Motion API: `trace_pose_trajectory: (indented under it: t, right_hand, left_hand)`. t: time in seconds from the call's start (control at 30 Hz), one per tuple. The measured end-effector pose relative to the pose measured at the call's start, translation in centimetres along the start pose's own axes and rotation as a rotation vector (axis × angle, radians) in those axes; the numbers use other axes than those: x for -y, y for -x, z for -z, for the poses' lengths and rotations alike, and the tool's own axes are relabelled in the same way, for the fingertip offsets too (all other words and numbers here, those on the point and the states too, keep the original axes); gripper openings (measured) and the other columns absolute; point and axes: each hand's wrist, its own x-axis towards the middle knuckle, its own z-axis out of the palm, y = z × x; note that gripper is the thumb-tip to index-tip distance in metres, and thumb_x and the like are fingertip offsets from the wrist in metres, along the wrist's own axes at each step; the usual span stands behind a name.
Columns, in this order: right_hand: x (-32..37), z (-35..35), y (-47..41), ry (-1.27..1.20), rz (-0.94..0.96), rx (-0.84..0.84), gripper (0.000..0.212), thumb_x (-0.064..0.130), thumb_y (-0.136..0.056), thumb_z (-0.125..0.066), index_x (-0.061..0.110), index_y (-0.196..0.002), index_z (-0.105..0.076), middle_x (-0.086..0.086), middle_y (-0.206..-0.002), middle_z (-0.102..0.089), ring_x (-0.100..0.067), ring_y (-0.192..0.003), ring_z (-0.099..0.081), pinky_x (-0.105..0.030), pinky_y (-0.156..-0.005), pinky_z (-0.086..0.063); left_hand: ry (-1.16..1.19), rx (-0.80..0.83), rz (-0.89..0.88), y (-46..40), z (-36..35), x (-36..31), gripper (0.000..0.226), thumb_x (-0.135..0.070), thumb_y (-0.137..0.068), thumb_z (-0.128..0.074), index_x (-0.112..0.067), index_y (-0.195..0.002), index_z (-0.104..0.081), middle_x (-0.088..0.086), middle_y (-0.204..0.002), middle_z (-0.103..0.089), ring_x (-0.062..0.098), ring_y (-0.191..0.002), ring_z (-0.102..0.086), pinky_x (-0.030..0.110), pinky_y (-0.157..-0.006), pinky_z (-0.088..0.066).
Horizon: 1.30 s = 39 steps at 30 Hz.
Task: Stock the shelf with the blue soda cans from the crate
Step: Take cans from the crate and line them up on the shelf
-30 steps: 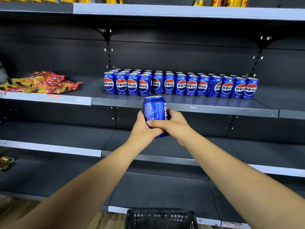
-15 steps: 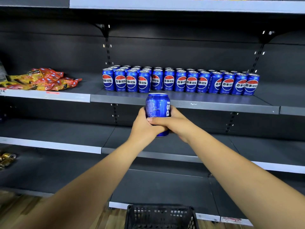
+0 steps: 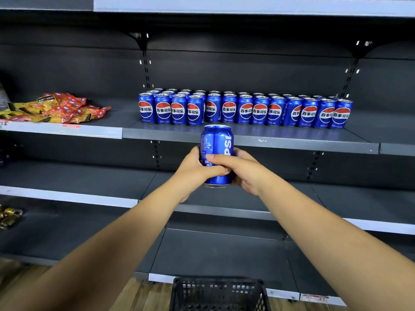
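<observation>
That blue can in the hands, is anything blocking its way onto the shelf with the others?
Nothing visible does. The held can is in front of the shelf edge, with bare shelf between it and the row of cans.

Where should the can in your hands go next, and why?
Probably up and forward onto the shelf. Both the left hand and the right hand hold the can upright just below its edge, and there is bare space in front of the row of cans.
</observation>
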Motion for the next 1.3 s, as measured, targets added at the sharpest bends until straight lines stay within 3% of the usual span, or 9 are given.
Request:
trace_pose_trajectory:
  t: [0.13, 0.27, 0.47, 0.6, 0.73, 0.93, 1.03, 1.13, 1.3]
  right_hand:
    - [0.1, 0.0, 0.3, 0.051, 0.033, -0.032, 0.028, 0.012, -0.077, -0.075, 0.008, -0.103, -0.067, -0.01, -0.092, -0.072, -0.021, -0.08, -0.069, -0.036, -0.081, -0.057]
    - [-0.1, -0.3, 0.3, 0.109, 0.099, -0.134, 0.026, 0.012, -0.071, -0.08, 0.011, -0.094, -0.067, -0.008, -0.088, -0.072, -0.018, -0.076, -0.067, -0.03, -0.074, -0.057]
    - [-0.1, -0.7, 0.1, 0.185, 0.151, -0.22, 0.038, 0.02, -0.068, -0.083, 0.011, -0.1, -0.063, -0.008, -0.098, -0.071, -0.021, -0.088, -0.068, -0.031, -0.077, -0.057]
    - [0.6, -0.2, 0.2, 0.161, 0.108, -0.097, 0.04, 0.018, -0.075, -0.079, 0.018, -0.106, -0.054, -0.002, -0.104, -0.068, -0.012, -0.085, -0.066, -0.024, -0.073, -0.055]
    - [0.9, 0.7, -0.2, 0.106, -0.012, 0.013, 0.053, 0.019, -0.078, -0.075, 0.013, -0.124, -0.049, -0.002, -0.108, -0.069, -0.018, -0.089, -0.068, -0.035, -0.082, -0.055]
    - [1.0, 0.9, -0.3, 0.043, -0.022, 0.118, 0.022, 0.013, -0.083, -0.068, 0.013, -0.105, -0.065, -0.006, -0.096, -0.073, -0.02, -0.085, -0.069, -0.035, -0.079, -0.057]
    - [0.7, 0.8, -0.5, 0.067, 0.002, 0.073, 0.028, 0.015, -0.08, -0.071, 0.012, -0.108, -0.066, -0.008, -0.102, -0.073, -0.023, -0.091, -0.069, -0.04, -0.084, -0.056]
    - [0.5, 0.6, -0.6, 0.066, 0.009, 0.013, 0.04, 0.017, -0.077, -0.074, 0.008, -0.115, -0.064, -0.008, -0.102, -0.073, -0.023, -0.089, -0.069, -0.036, -0.077, -0.056]
    - [0.2, 0.2, -0.4, 0.07, 0.054, -0.037, 0.025, 0.013, -0.077, -0.076, 0.013, -0.098, -0.062, -0.003, -0.09, -0.072, -0.014, -0.073, -0.068, -0.027, -0.064, -0.056]
  left_hand:
    - [-0.142, -0.008, -0.012, -0.1, -0.1, -0.1, 0.054, -0.01, -0.07, -0.08, -0.016, -0.112, -0.045, 0.007, -0.114, -0.061, 0.011, -0.094, -0.062, 0.02, -0.076, -0.052]
    - [-0.279, -0.017, -0.003, 0.0, -0.4, 0.0, 0.074, -0.033, -0.051, -0.081, -0.02, -0.114, -0.043, 0.001, -0.113, -0.061, 0.014, -0.1, -0.062, 0.034, -0.087, -0.053]
    - [-0.34, -0.19, -0.068, 0.1, -1.1, -0.1, 0.051, -0.014, -0.067, -0.076, -0.014, -0.109, -0.048, -0.007, -0.092, -0.062, 0.016, -0.088, -0.061, 0.025, -0.071, -0.049]
    - [-0.287, -0.171, -0.052, -0.3, -0.6, -0.3, 0.061, -0.026, -0.055, -0.08, -0.02, -0.109, -0.052, -0.006, -0.1, -0.064, 0.014, -0.092, -0.063, 0.03, -0.079, -0.053]
    - [-0.1, -0.109, -0.018, -0.2, 0.3, -0.3, 0.063, -0.021, -0.049, -0.08, -0.015, -0.108, -0.058, 0.001, -0.104, -0.068, 0.016, -0.095, -0.066, 0.028, -0.08, -0.055]
    - [-0.01, 0.006, -0.002, -0.2, 1.5, -0.2, 0.067, -0.016, -0.056, -0.08, -0.011, -0.119, -0.057, 0.004, -0.11, -0.069, 0.016, -0.1, -0.066, 0.023, -0.081, -0.054]
    - [-0.009, 0.013, -0.001, -0.1, 1.6, -0.2, 0.06, -0.003, -0.069, -0.079, -0.008, -0.123, -0.053, 0.008, -0.115, -0.066, 0.02, -0.104, -0.065, 0.025, -0.083, -0.054]
    - [0.006, -0.015, -0.052, -0.1, 1.3, 0.0, 0.057, 0.0, -0.071, -0.077, -0.011, -0.121, -0.052, 0.006, -0.114, -0.066, 0.019, -0.103, -0.064, 0.026, -0.084, -0.053]
    - [-0.134, -0.065, -0.134, -0.1, 0.1, 0.8, 0.064, -0.013, -0.066, -0.084, -0.023, -0.116, -0.047, -0.004, -0.113, -0.063, 0.012, -0.103, -0.062, 0.025, -0.088, -0.051]
